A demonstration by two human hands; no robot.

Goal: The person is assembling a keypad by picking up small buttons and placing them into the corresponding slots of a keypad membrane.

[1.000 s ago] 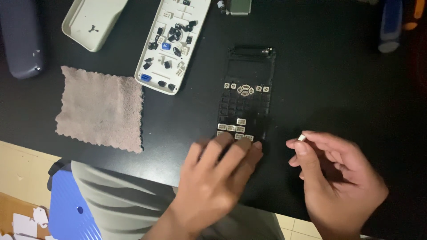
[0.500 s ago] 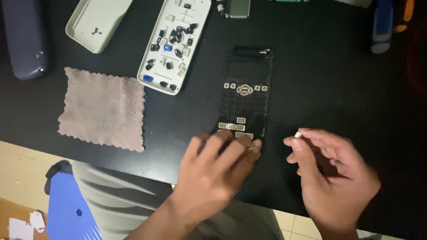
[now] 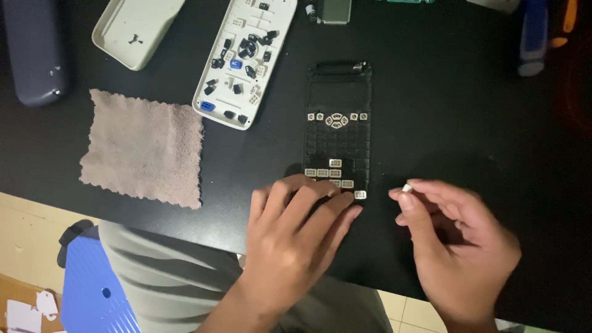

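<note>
You're working on a matte black table (image 3: 468, 117), its near edge running just under your wrists, with pale floor tiles beyond it. Your left hand (image 3: 296, 237) lies flat, fingers spread, over the bottom of the black calculator keypad frame (image 3: 337, 132), which sits mid-table with a few pale keys set in it. Your right hand (image 3: 459, 243) is just right of the frame, fingers pinched on a tiny white key (image 3: 407, 187). The pinkish-grey frayed cloth (image 3: 143, 148) lies well to the left, and the white calculator shell with loose dark buttons (image 3: 243, 58) is up top. There's bare table to the right of the frame.
</note>
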